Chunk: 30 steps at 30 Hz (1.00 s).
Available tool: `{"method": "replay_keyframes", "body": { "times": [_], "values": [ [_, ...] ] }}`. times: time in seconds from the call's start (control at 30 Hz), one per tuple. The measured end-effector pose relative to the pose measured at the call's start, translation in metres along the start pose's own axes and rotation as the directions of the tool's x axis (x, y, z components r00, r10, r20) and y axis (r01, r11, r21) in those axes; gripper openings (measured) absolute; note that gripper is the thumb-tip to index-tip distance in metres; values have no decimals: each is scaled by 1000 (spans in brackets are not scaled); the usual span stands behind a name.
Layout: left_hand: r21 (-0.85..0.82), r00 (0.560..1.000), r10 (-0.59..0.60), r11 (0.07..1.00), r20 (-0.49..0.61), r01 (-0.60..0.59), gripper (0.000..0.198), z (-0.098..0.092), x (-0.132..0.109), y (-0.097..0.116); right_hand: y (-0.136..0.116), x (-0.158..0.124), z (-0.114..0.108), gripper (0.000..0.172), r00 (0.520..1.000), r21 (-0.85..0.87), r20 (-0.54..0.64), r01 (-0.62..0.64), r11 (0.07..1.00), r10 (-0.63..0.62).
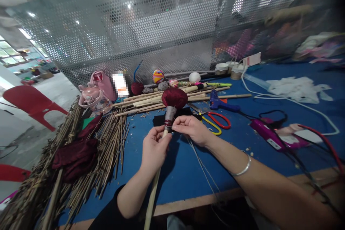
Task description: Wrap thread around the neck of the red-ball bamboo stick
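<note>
My left hand [155,147] is closed around a pale wooden stick [153,194] just below its wrapped neck. The stick's upper end carries a dark red fabric-covered ball [174,97]. Grey thread [170,114] is wound around the neck under the ball, with dark red showing through lower down. Beside the neck, my right hand [191,129] pinches a thin thread between thumb and fingers. Loose pale thread strands [201,163] hang from below this hand past the table edge. A black cloth [159,119] lies behind the hands.
Scissors [219,122] with red and yellow handles and a blue glue gun [221,102] lie to the right, near a purple power strip [269,136]. Thin twigs [99,161] and dark red cloth [77,158] are at left. Yarn balls [158,76] and sticks lie before a perforated metal screen [151,32].
</note>
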<state>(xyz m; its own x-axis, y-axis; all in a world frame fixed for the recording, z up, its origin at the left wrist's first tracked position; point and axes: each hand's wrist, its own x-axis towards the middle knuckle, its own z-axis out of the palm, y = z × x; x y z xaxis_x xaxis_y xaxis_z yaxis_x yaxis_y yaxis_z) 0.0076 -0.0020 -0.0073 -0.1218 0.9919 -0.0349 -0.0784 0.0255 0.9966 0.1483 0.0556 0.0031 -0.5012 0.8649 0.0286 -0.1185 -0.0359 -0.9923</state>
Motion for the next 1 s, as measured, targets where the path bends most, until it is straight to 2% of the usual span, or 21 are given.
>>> {"method": "replay_keyframes", "body": {
  "times": [0.33,0.5,0.6,0.67,0.77,0.87,1.0],
  "values": [
    [-72,1000,-22,997,-20,20,35,2,-5,6,12,3,2,25,997,93,47,-66,993,61],
    [-186,992,-40,981,116,61,33,2,-3,7,13,4,2,31,986,233,145,-109,966,77],
    [-140,971,-111,980,211,143,32,2,-2,5,15,4,2,28,984,209,165,-97,973,63],
    [-27,978,-114,992,177,120,33,2,-3,2,18,4,3,27,990,173,126,-87,981,65],
    [131,999,-6,991,34,1,32,3,-4,-3,21,6,6,29,994,139,78,-92,986,82],
    [145,999,43,989,-29,-38,29,2,-3,-5,19,7,8,31,997,84,53,-65,994,61],
    [110,996,50,993,-79,-41,29,-3,2,-7,15,5,7,28,1000,-95,-12,10,995,-12]
  ]
}}
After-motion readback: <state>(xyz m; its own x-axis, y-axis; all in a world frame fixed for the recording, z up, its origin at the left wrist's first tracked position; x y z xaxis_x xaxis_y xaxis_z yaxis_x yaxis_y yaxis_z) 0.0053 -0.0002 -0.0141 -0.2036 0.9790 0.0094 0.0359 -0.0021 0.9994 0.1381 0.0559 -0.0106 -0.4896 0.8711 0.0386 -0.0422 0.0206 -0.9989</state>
